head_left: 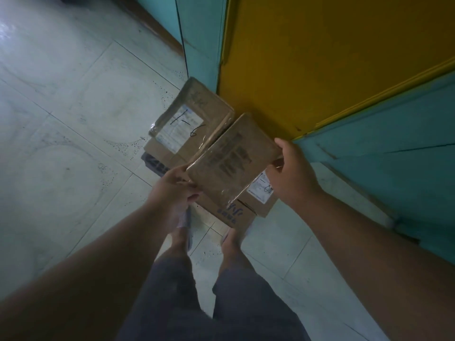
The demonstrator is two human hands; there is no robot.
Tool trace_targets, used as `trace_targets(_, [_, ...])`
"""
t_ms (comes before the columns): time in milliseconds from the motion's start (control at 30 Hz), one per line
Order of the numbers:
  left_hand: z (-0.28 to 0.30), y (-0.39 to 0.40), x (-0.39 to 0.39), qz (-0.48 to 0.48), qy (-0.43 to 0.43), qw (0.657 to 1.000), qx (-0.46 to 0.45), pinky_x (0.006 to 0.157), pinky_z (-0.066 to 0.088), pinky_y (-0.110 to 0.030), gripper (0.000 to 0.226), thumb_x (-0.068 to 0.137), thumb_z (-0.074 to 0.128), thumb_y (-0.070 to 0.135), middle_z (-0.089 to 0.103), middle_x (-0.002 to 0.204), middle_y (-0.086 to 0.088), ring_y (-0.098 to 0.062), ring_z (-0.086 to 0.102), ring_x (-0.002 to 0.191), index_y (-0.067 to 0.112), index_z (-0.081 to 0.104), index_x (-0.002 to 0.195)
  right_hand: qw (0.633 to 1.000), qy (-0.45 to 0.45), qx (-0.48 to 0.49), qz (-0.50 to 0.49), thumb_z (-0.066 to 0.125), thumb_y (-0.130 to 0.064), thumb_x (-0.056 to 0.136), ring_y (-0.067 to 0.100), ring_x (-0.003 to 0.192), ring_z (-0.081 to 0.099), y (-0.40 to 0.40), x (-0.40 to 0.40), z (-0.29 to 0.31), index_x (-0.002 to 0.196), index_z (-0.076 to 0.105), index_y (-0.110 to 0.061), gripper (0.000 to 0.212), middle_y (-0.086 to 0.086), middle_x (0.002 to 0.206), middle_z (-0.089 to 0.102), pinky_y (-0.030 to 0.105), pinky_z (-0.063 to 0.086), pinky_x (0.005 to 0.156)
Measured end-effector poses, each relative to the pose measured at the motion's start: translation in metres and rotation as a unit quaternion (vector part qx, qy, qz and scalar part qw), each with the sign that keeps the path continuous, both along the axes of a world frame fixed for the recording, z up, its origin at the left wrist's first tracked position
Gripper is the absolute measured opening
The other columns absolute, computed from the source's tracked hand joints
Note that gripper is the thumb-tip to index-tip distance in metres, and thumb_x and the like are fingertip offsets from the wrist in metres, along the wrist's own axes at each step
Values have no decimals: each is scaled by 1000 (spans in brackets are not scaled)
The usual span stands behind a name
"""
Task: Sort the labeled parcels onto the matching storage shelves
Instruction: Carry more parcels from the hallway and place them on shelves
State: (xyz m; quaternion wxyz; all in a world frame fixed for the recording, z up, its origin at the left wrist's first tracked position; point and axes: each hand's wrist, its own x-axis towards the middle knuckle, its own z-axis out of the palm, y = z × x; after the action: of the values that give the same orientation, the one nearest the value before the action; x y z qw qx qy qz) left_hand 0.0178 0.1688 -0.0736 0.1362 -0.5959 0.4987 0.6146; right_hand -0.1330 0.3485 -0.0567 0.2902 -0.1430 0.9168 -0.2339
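Observation:
I hold a flat brown cardboard parcel (232, 156) wrapped in clear tape above a pile on the floor. My left hand (176, 190) grips its near left corner, and my right hand (293, 168) grips its right edge with the thumb on top. Dark blurred print shows on its upper face. Behind it lies another brown parcel (192, 119) with a white label marked "1-6" by hand. Beneath are a box with blue print (231, 214) and a box with a white label (262, 193).
The pile sits on a pale tiled floor (73, 119) against a yellow panel (307, 57) flanked by teal panels (394, 143). A dark object (154, 164) pokes out under the pile's left side. My legs and feet stand just before the boxes.

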Motion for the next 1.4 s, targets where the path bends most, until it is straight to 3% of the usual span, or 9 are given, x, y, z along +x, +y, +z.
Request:
trace_targets(200, [98,-18,37,-204,80,971,-95,89,59,-39,41,92,62,-3,68,109,-3,-22,68,101,12,59,130,996,57,-32,62,71,-30,90,10,103,52,15,33,99,145,42,-17,63,4,137,53,23,43,80])
trace_targets(367, [147,-31,52,-274,149,936,-165,79,60,-39,34,90,68,11,71,100,5,-17,70,92,25,60,120,991,126,-40,28,77,-34,84,21,115,55,21,64,149,142,46,-15,69,6,132,55,29,45,86])
trace_targets(500, [165,-50,51,-325,193,917,-126,83,61,-42,45,90,69,11,72,95,11,-10,72,89,22,56,132,986,156,-38,-34,84,-26,77,23,117,53,27,100,169,143,46,-13,78,6,129,53,40,50,92])
trace_targets(667, [179,-58,51,-374,227,896,-74,91,57,-51,29,88,72,11,77,90,2,-19,74,91,36,67,100,971,202,-27,-122,81,-39,77,19,104,54,45,139,189,136,54,-17,69,1,120,57,35,47,85])
trace_targets(800, [200,-41,58,-422,271,865,-34,94,54,-55,15,93,65,36,76,99,2,-21,72,98,29,70,106,947,200,-79,-238,79,-43,77,16,95,59,67,169,211,115,59,-27,46,-5,105,61,34,49,80])
trace_targets(900, [213,-14,62,-422,314,851,-7,94,53,-58,38,85,61,51,74,106,-8,-28,71,101,22,68,109,924,195,-89,-317,77,-49,77,15,89,62,88,194,219,109,53,-32,43,-6,101,64,34,52,78])
trace_targets(1033, [229,51,65,-360,318,873,-79,73,61,-44,17,98,59,38,73,104,-6,-22,73,84,28,63,111,882,227,-78,-406,70,-55,78,19,95,61,132,240,228,117,54,-25,52,-5,110,60,39,53,84])
trace_targets(1200, [236,136,86,-413,292,842,-190,78,60,-49,21,94,58,55,71,85,8,-21,68,80,36,65,88,910,204,-79,-352,58,-75,64,10,106,57,210,307,247,131,55,-29,81,-9,127,55,40,52,93])
trace_targets(1400, [237,290,148,-471,334,813,-72,76,60,-37,19,97,62,34,77,77,2,-18,74,74,22,75,89,893,169,-11,-418,68,-77,46,10,106,57,341,423,269,136,51,-29,103,-17,121,51,33,50,93])
